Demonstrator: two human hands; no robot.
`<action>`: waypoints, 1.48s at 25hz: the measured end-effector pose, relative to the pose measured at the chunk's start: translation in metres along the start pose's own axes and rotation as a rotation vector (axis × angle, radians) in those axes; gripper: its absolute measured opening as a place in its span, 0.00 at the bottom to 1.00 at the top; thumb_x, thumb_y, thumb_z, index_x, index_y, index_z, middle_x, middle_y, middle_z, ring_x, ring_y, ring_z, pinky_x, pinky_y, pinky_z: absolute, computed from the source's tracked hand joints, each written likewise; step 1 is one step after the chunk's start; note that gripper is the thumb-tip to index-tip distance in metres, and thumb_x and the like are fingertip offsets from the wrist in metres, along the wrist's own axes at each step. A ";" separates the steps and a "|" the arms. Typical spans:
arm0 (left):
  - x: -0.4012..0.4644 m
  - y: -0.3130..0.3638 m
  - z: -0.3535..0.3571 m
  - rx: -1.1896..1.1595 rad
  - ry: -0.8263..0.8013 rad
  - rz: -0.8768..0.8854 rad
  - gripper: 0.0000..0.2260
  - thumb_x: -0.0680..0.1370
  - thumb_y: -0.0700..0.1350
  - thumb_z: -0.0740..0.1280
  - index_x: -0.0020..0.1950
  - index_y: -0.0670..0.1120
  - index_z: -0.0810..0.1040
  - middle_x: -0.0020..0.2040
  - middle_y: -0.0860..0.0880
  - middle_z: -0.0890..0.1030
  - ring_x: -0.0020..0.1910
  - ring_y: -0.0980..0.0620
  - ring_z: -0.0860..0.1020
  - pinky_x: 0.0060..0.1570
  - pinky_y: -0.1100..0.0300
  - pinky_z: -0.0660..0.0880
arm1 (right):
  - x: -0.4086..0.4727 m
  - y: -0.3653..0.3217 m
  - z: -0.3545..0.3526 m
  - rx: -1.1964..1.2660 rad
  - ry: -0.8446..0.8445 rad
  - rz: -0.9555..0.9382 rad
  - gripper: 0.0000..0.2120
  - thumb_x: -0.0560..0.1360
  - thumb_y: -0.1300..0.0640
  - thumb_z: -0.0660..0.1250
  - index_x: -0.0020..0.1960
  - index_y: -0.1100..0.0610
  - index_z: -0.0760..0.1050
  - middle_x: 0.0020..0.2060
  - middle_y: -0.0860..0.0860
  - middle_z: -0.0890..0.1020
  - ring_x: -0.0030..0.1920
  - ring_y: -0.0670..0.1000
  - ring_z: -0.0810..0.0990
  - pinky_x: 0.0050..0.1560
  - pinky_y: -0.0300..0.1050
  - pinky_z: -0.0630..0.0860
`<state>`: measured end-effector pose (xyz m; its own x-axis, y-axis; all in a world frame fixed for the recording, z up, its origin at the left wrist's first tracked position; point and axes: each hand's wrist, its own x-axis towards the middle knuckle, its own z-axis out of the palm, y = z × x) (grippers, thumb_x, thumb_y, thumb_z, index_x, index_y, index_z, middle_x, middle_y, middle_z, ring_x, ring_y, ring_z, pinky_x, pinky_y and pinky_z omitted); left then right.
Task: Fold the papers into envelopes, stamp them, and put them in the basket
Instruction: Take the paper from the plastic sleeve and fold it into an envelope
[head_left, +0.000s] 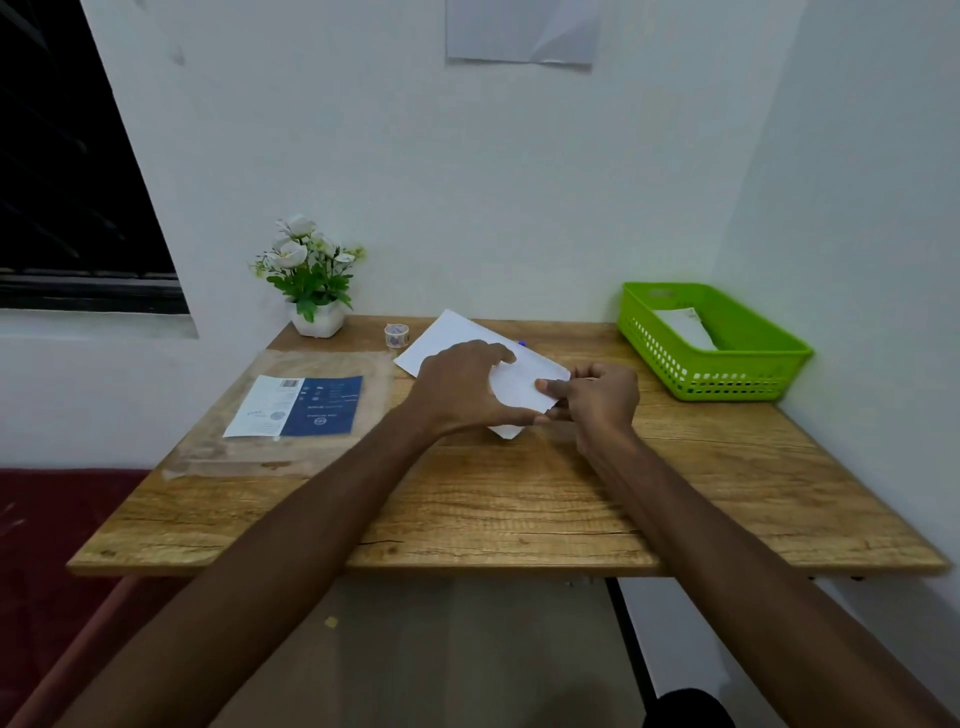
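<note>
A folded white paper (519, 387) lies on the wooden table (519, 499) near its middle. My left hand (462, 387) arches over the paper's left side, fingertips and thumb touching it. My right hand (597, 397) pinches the paper's right edge between thumb and fingers. A flat white sheet (447, 338) lies just behind, partly under the folded one. A small roll of stamps or tape (397, 335) stands behind that sheet. The green plastic basket (727, 371) sits at the table's back right with a white folded paper (685, 327) inside.
A clear plastic sleeve with a blue-and-white label (296, 405) lies on the table's left half. A white pot of artificial flowers (311, 280) stands at the back left. A blue pen tip (522, 343) peeks out behind the papers. Walls close off the back and right.
</note>
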<state>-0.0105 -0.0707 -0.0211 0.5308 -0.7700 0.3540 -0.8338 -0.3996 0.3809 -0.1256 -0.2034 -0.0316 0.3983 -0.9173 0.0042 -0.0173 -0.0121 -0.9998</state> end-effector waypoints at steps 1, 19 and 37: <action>-0.002 0.005 0.000 0.036 0.045 0.020 0.41 0.61 0.76 0.74 0.68 0.54 0.79 0.64 0.57 0.81 0.63 0.56 0.78 0.62 0.50 0.75 | -0.002 0.000 0.000 0.007 0.002 -0.009 0.16 0.63 0.70 0.83 0.37 0.64 0.76 0.36 0.62 0.85 0.25 0.57 0.84 0.26 0.48 0.80; 0.002 0.006 -0.006 -0.385 0.129 -0.062 0.21 0.75 0.37 0.69 0.23 0.51 0.79 0.22 0.56 0.77 0.24 0.60 0.73 0.39 0.52 0.77 | -0.003 0.000 0.006 0.239 -0.145 0.066 0.08 0.76 0.60 0.68 0.53 0.63 0.80 0.39 0.63 0.87 0.35 0.65 0.88 0.35 0.52 0.85; -0.005 0.005 -0.020 -0.078 0.224 0.356 0.09 0.74 0.58 0.76 0.46 0.53 0.90 0.44 0.55 0.86 0.43 0.57 0.81 0.39 0.59 0.73 | 0.013 0.000 -0.005 0.360 -0.203 0.021 0.09 0.69 0.76 0.71 0.47 0.66 0.82 0.37 0.59 0.85 0.33 0.55 0.86 0.37 0.43 0.84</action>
<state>-0.0145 -0.0586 -0.0040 0.2386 -0.7230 0.6484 -0.9617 -0.0829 0.2614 -0.1247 -0.2174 -0.0319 0.5749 -0.8181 0.0154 0.2799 0.1789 -0.9432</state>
